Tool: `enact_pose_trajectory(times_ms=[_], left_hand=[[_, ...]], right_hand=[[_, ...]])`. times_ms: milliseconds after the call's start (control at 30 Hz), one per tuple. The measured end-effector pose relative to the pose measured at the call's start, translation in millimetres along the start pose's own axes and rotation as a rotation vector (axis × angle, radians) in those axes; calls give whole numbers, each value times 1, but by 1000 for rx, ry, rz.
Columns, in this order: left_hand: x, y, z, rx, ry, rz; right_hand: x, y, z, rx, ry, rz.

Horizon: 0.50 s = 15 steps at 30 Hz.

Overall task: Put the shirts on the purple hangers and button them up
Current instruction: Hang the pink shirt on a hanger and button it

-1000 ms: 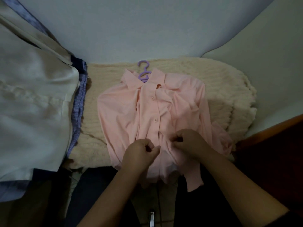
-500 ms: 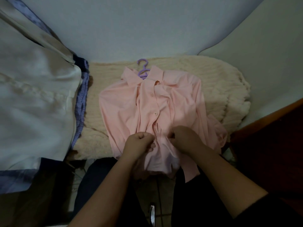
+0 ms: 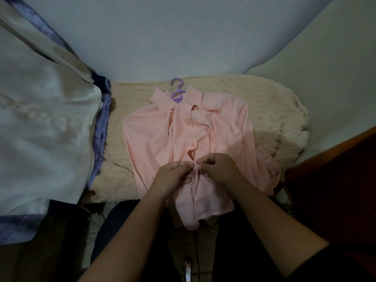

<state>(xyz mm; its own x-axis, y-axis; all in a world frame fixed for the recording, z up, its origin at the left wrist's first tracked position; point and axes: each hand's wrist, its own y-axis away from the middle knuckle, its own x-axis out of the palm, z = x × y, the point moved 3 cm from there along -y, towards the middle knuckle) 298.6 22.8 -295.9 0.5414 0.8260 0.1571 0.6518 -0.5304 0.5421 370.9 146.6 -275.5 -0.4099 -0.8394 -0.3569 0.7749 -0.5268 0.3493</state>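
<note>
A: How are the hands set?

B: The left hand and right hand are brought close together at lower centre of the frame, fingertips nearly meeting over the front placket. Each is curled, and the pink shirt is pinched at its two front edges, just below the second fastened button. Whether a button is actually held between the fingers cannot be told; it is hidden.

A: And the cloth itself?

B: It is judged light, thin and limp, easily bunched and likely to slide over itself. It is best taken at the placket edges, close beside the button and its hole, so that slack is kept out.

A: Where is the shirt laid?

B: It is spread at centre frame on a cream fluffy blanket, its hem hanging off the near edge. The purple hanger is seen at the collar, upper centre, only the hook showing.

A: Anything further out?

B: A pale garment and a striped blue cloth are piled at the left.
</note>
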Motion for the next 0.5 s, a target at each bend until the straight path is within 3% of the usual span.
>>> enact_pose_trajectory(times_ms=[500], left_hand=[[-4,-25,12,-68,37,7]], right_hand=[[4,-29,-16,99,-74,43]])
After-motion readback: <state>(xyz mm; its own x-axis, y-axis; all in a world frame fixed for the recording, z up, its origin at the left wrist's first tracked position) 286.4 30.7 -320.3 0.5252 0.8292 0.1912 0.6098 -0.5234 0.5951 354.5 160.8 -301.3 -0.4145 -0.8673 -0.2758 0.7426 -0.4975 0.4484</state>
